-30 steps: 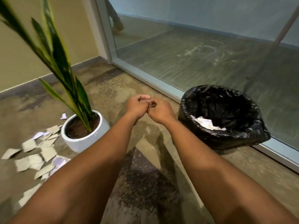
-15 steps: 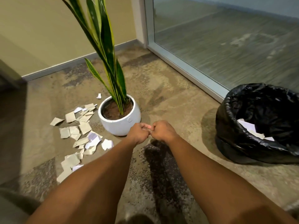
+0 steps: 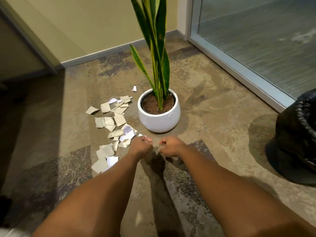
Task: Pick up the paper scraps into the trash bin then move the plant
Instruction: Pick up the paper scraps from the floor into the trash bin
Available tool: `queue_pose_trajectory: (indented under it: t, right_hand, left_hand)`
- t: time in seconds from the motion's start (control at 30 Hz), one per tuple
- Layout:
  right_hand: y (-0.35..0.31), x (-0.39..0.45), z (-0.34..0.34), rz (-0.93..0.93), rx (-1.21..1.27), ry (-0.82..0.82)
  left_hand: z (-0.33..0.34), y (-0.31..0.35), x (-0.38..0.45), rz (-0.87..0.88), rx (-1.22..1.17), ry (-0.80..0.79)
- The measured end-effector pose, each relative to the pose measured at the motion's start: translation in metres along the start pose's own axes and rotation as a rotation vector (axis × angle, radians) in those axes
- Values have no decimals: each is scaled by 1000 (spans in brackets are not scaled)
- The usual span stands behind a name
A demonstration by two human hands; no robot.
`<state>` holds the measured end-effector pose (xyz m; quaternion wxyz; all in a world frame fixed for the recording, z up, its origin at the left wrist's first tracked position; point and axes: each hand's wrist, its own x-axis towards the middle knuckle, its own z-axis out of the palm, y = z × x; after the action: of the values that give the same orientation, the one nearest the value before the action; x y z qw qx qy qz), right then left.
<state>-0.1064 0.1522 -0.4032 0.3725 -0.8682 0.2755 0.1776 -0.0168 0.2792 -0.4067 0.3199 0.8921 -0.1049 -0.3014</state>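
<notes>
Two bare forearms are stretched forward over the carpet, and the hands are held side by side, just apart, in front of the pot. The left hand is seen from the back with its fingers curled into a loose fist; nothing is seen gripped in it, though a small pale glint at the thumb is too small to be identified. The right hand is likewise clenched, knuckles up, and no scrap can be made out between its fingers. The scraps are scattered on the carpet to the left of the pot, spread from beside the rim down to a point below the left wrist; the nearest pieces lie just beside and partly under the left hand, but whether they are touched cannot be told. One small scrap is set apart beyond the rest, near the pot's far left side. The plant, with long upright green leaves edged in yellow, stands in brown soil in the round white pot, just beyond both hands and between them in line. The bin, lined with a black bag, is cut off by the right edge, well apart from the scraps, beside the glass wall.
</notes>
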Motion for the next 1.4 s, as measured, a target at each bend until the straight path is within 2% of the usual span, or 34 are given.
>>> queue_pose_trajectory:
  t: [0.2,0.3,0.47,0.6,0.77,0.87,1.0,1.1,1.23,1.4]
  right_hand:
    - [-49,20,35,-105,-57,-1]
    - [-70,30,53,-135,-86,3]
    - [-108,44,88,-121,-94,-68]
    - [-131,50,120,-154,-135,-55]
    - [-148,57,146,-145,-218,-48]
    - [-149,60,156,-146,-279,-48]
    - [-145,59,168,-134,-248,-29]
    - [-145,58,171,-129,-205,5]
    - [-151,58,173,-135,-207,25]
    - [-157,58,173,-148,-278,17]
  left_hand:
    - [-47,-40,14,-146,66,22]
    - [-63,-63,23,-217,134,125]
    - [-95,-106,35,-229,122,250]
    - [-113,-129,51,-209,93,297]
    - [-123,-148,61,-216,65,290]
    - [-122,-157,60,-314,16,238]
    - [-119,-159,63,-362,107,221]
    - [-113,-153,69,-429,56,237]
    - [-102,-146,75,-414,24,234]
    - [-104,-145,77,-395,97,175]
